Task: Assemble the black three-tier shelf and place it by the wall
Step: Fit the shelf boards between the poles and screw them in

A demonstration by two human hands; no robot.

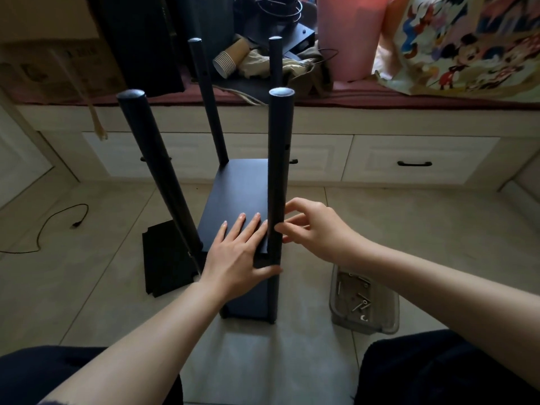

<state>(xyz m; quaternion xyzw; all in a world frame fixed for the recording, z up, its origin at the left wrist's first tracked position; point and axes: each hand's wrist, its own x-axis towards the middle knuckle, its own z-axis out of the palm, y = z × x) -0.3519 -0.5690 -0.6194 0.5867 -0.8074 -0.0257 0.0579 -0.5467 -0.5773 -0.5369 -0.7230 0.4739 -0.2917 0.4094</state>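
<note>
Tiled floor (87, 287) carried the black shelf (236, 194), its four poles pointing upward. Left hand (236, 252) pressed flat on its panel; right hand (315, 229) pinched the near-right pole (279, 159).

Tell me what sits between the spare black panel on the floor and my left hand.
The near-left post of the shelf rises between the left hand, flat on the shelf board, and the spare panel lying on the floor beyond it.

black shelf (236, 194), cartoon-print bag (467, 45), pink roll (347, 33)
</note>
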